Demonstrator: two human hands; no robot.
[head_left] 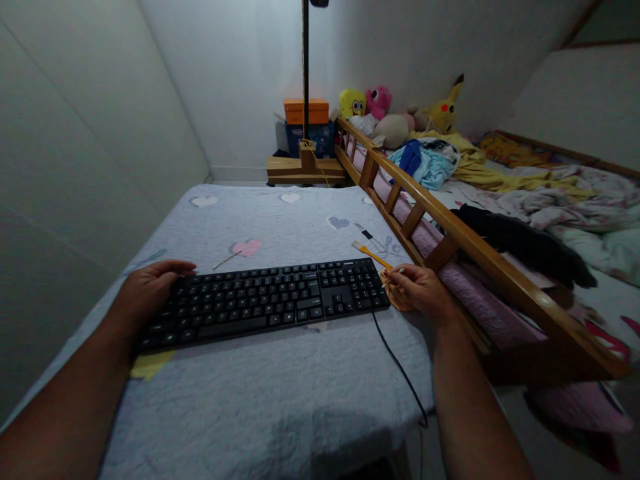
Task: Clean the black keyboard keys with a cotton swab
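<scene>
A black keyboard [280, 297] lies on the cloth-covered surface, its cord [397, 363] running toward me at the right. My left hand [147, 290] grips the keyboard's left end, fingers along the far corner. Beyond the number pad's right edge, my right hand [420, 290] pinches a thin white cotton swab [393, 278]. Under that hand sits an orange cloth [397, 299], partly hidden. A flat brush with a yellow handle [373, 255] rests just behind it. Another cotton swab [227, 259] lies behind the keyboard, on a pink heart print.
A wooden bed rail [445, 230] runs along the right side, with clothes [425, 163] and plush toys beyond it. At the back stand a black pole [305, 73] on a wooden base and an orange box [317, 111]. A thin wire item with a black piece [367, 235] lies near the rail.
</scene>
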